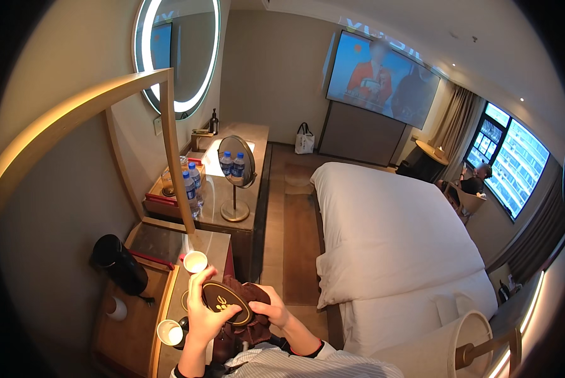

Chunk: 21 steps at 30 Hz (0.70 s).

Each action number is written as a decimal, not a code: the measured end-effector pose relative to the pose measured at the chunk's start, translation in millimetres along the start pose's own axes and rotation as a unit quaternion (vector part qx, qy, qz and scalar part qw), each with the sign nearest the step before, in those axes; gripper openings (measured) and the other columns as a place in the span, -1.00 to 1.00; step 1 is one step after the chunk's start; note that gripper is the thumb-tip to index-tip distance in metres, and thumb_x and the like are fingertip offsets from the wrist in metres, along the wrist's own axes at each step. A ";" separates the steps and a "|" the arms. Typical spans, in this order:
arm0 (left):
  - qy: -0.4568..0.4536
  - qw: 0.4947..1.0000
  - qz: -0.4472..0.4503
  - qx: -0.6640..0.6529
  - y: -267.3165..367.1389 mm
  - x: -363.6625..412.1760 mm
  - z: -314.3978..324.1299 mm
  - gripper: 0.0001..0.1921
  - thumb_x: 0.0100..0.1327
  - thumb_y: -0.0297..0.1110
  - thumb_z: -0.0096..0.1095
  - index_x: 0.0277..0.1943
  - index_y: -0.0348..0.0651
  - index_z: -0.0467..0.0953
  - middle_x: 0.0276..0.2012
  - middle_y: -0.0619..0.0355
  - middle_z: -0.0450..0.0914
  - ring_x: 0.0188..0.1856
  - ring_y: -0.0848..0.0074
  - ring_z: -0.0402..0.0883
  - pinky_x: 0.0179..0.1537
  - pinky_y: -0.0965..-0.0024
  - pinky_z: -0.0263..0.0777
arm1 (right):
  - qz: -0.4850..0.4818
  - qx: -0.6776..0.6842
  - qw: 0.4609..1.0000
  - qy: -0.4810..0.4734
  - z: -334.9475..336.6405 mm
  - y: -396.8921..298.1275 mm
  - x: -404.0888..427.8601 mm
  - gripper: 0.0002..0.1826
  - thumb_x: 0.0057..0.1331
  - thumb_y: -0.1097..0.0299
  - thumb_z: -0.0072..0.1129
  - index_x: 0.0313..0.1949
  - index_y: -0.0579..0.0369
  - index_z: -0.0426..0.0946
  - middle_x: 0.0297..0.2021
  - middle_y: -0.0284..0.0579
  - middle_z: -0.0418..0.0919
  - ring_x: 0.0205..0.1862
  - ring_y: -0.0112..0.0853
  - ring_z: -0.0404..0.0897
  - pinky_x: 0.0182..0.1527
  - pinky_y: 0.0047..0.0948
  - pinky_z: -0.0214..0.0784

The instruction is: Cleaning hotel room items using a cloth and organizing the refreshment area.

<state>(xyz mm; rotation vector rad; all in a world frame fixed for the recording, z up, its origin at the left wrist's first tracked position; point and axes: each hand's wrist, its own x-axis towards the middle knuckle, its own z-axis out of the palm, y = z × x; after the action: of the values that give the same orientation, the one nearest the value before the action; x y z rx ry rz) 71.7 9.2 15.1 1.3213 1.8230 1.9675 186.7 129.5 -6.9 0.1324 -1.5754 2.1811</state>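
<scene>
My left hand (206, 314) grips a dark round coaster (226, 302) with a gold rim and gold marking, its thumb across the face. A dark brown cloth (251, 326) is bunched behind the coaster, and my right hand (274, 307) holds it against the coaster's right edge. Just above my left hand stands a cup (196, 262) with a pale inside and a red handle. Another cup (170, 332), with a dark handle, is left of my left wrist. Part of a second gold-rimmed round piece (185, 300) shows behind my left hand.
A wooden tray (136, 326) holds a black kettle (119, 264) and a white cup (117, 308). Beyond are water bottles (189, 189), a round stand mirror (235, 212) and a wooden frame (176, 156). A bed (391, 227) is at right; a person (474, 182) sits by the window.
</scene>
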 end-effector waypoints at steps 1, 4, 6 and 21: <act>-0.012 1.000 0.013 0.023 -4.1 2.4 -2.5 -0.36 -0.29 -0.45 0.50 -0.06 -0.29 0.33 -0.20 0.08 0.38 -0.13 0.44 0.44 -0.08 0.41 0.35 | 0.004 -0.022 1.000 0.009 0.5 0.2 0.5 -0.63 0.21 0.30 0.01 -0.08 0.33 0.35 -0.24 -0.22 0.48 -0.21 -0.56 0.39 -0.12 -0.55 0.25; 0.017 0.999 -0.004 -0.042 -18.1 -2.5 -3.7 -0.46 -0.27 -0.48 0.49 -0.18 -0.28 0.32 -0.24 0.09 0.39 -0.22 0.49 0.47 -0.16 0.46 0.37 | -0.031 -0.015 0.999 0.017 2.7 -1.7 4.0 -0.62 0.18 0.34 0.11 -0.07 0.31 0.35 -0.25 -0.24 0.48 -0.20 -0.57 0.39 -0.09 -0.55 0.25; 0.036 0.999 0.010 -0.028 -10.0 1.5 -1.9 -0.48 -0.26 -0.51 0.48 -0.23 -0.26 0.29 -0.31 0.12 0.39 -0.29 0.51 0.48 -0.22 0.48 0.39 | -0.012 -0.081 0.997 0.013 6.0 -6.5 6.4 -0.59 0.14 0.37 0.17 -0.06 0.29 0.34 -0.24 -0.24 0.48 -0.19 -0.58 0.39 -0.08 -0.56 0.26; -0.166 0.945 -0.005 -0.284 0.6 -5.4 -17.4 -0.33 0.13 -0.02 0.10 0.15 -0.38 0.17 0.13 -0.12 0.24 0.14 0.30 0.33 0.14 0.31 0.22 | 0.011 -0.077 0.996 0.036 4.1 0.6 6.5 -0.57 0.11 0.49 0.21 -0.02 0.25 0.32 -0.19 -0.24 0.49 -0.16 -0.58 0.42 -0.06 -0.56 0.28</act>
<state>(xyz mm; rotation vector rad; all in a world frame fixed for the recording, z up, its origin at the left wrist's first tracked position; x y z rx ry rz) 63.5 -7.1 15.2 1.3275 1.0029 1.9068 179.9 127.5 -3.8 -0.0110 -1.7029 2.0472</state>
